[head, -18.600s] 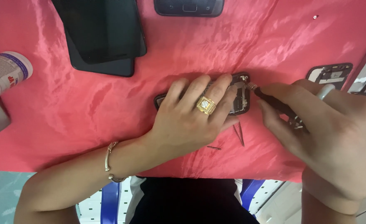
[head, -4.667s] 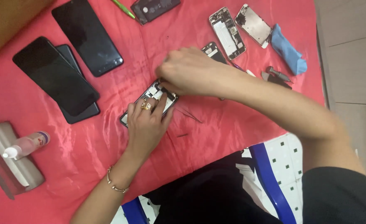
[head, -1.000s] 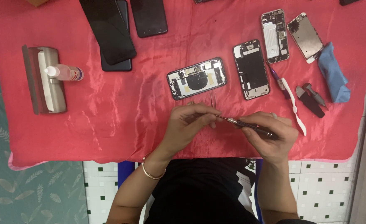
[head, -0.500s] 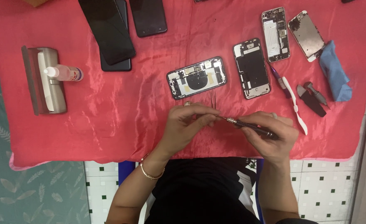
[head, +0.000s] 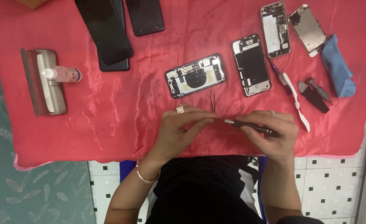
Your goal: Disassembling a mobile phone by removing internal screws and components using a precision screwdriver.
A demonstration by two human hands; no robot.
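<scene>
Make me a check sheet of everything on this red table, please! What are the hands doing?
Surface: red cloth covering the table, wrinkled.
Job's things: small screwdriver; its tip meets the left fingertips. Opened phone lies above the hands, tweezers beside it.
Clutter: two more opened phones, screen part, blue cloth, white brush, dark phones, small bottle on a metal block.
Grippers: left hand pinches at the tip; right hand grips the handle.
Cables: nothing seen.
Surroundings: tiled floor, leaf-patterned mat.
</scene>
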